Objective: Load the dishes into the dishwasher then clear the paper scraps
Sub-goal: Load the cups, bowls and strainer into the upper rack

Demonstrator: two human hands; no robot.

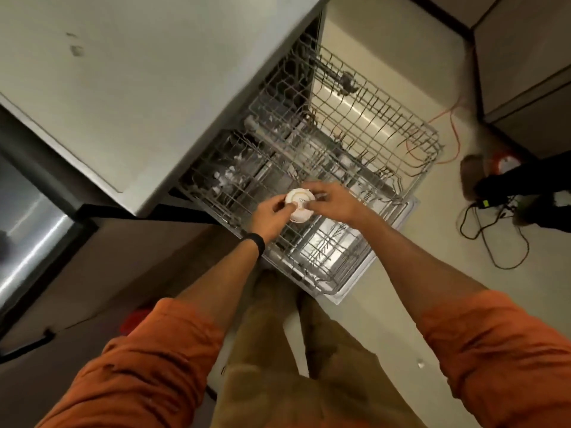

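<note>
The desk (123, 103) overhangs the dishwasher's pulled-out wire rack (386, 125). Over the rack's near side, the left grip (272, 216) and right grip (332, 202) pinch a white cup (299, 205) between them. Its base faces up and its axis is roughly upright. Black cables (494, 242) lie on the floor (401, 335) to the right.

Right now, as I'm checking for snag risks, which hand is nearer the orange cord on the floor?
Right. The right hand grips the white cup on the side facing the orange cord; the left hand grips the cup's opposite side, farther from it.
</note>
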